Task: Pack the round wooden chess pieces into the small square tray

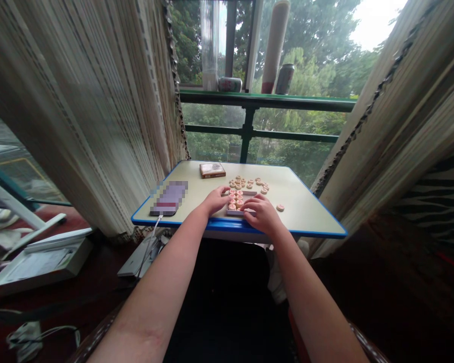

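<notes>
The right hand [262, 213] reaches over the right part of a shallow, rectangular tray [251, 193], its fingers bent; I cannot tell if they grip a piece. The left hand [215, 200] is at the tray's left side, fingers slightly curved, its grip also unclear. Inside the tray, at left, round pale discs [232, 206] with reddish marks stand in rows. One loose disc [280, 207] lies to the right, and more scattered discs [238, 182] lie beyond, near a flat brown-edged box [212, 170]. The smooth cream table [189, 201] has blue edging; behind are a green metal railing [302, 103] and trees, between stringy curtains [87, 101]
</notes>
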The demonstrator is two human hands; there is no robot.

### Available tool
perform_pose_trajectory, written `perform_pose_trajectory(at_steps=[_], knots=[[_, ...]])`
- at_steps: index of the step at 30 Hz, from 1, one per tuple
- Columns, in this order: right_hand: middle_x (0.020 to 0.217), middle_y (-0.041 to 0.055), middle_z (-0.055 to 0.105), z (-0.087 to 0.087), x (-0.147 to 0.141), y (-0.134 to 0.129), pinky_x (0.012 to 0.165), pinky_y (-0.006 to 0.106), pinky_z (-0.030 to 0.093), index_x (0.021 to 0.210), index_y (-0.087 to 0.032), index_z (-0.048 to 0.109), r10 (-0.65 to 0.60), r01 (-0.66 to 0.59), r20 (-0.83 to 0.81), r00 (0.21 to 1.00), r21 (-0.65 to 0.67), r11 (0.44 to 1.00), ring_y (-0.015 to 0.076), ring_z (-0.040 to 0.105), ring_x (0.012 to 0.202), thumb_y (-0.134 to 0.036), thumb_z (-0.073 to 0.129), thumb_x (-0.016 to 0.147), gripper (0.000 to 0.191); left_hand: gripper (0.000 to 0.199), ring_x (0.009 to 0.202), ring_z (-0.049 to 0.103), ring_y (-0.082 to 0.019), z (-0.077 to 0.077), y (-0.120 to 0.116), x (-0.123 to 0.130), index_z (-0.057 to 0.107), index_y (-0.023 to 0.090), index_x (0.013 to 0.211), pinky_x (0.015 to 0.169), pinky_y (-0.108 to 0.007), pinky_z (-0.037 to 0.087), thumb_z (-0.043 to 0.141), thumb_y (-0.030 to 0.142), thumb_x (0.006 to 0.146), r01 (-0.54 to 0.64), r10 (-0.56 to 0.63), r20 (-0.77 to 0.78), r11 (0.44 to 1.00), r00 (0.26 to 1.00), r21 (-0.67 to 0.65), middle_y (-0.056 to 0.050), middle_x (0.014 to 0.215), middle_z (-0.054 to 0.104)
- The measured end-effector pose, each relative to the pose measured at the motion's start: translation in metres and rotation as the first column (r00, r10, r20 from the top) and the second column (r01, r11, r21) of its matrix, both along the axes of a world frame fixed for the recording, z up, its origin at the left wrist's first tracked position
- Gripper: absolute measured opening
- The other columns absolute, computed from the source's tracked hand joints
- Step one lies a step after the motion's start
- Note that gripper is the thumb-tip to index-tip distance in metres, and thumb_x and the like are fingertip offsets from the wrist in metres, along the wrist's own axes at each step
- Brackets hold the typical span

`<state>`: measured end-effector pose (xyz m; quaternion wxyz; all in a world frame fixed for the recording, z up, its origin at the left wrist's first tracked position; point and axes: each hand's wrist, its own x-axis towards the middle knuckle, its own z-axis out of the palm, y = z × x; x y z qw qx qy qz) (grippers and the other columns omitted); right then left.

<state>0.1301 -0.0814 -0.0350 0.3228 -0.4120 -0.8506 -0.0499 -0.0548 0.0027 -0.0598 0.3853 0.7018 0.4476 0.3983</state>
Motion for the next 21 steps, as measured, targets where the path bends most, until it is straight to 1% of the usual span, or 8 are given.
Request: perform_pose_trajectory(at_steps=[3,8,11,14,17,21], knots=[[0.088,0.0017,0.071,0.0002,0.0001,-0.0014,0.082,0.035,0.041,0.081,-0.022,0.073,0.015,-0.015,0.012,1.0,-0.019,1.0,0.0189,0.054,0.078,-0.016,0.056,0.074,0.019,0.048,0.11,0.055,-0.022,-0.0004,0.0001,-0.0001,0.057,0.01,0.114,0.097,-0.032,0.041,0.062,0.02,0.068,-0.004,0.004,0.002,1.0,1.0,-0.01,-0.014,0.12,0.059],[0.079,0.0025,0.07,0.0014,-0.001,-0.0043,0.083,0.038,0.037,0.081,-0.023,0.074,-0.059,0.059,0.053,0.997,-0.006,0.998,0.0199,0.049,0.077,-0.021,0.059,0.073,0.018,0.048,0.111,0.055,-0.02,-0.0013,0.0014,0.0002,0.055,0.012,0.116,0.096,-0.029,0.042,0.06,0.018,0.069,0.003,-0.003,0.017,0.999,1.0,-0.032,-0.011,0.122,0.059],[0.074,0.0038,0.068,0.0016,-0.002,-0.0053,0.084,0.038,0.036,0.075,-0.022,0.074,-0.08,0.08,0.066,0.995,0.003,0.997,0.0197,0.048,0.076,-0.024,0.057,0.075,0.016,0.049,0.111,0.055,-0.021,-0.0013,0.0017,-0.0001,0.054,0.012,0.117,0.095,-0.03,0.042,0.059,0.017,0.069,0.011,-0.011,0.016,0.999,1.0,-0.034,-0.012,0.122,0.059],[0.07,0.0048,0.066,0.0005,-0.0023,-0.0053,0.085,0.038,0.035,0.066,-0.022,0.07,-0.143,0.142,0.062,0.988,0.03,0.989,0.0202,0.048,0.076,-0.026,0.056,0.077,0.019,0.049,0.111,0.055,-0.021,-0.0017,0.0023,-0.0006,0.055,0.012,0.117,0.096,-0.03,0.042,0.06,0.018,0.068,0.013,-0.013,0.007,0.999,1.0,-0.034,-0.012,0.122,0.059],[0.07,0.0051,0.066,0.0001,-0.0004,-0.0049,0.085,0.038,0.036,0.064,-0.021,0.069,-0.195,0.194,0.025,0.981,0.028,0.981,0.0209,0.048,0.077,-0.026,0.055,0.077,0.02,0.05,0.112,0.054,-0.021,-0.0028,0.0034,-0.0008,0.056,0.013,0.116,0.097,-0.03,0.041,0.062,0.018,0.067,0.012,-0.011,0.015,0.999,1.0,-0.039,-0.011,0.122,0.059],[0.079,0.0033,0.069,0.0019,0.0065,-0.0027,0.085,0.036,0.038,0.073,-0.022,0.073,-0.126,0.124,-0.071,0.989,-0.038,0.992,0.0203,0.051,0.081,-0.025,0.054,0.077,0.019,0.047,0.112,0.054,-0.021,-0.0028,0.003,-0.0004,0.057,0.014,0.115,0.096,-0.03,0.041,0.06,0.018,0.068,0.002,-0.002,0.024,0.999,1.0,-0.036,-0.01,0.122,0.059]])
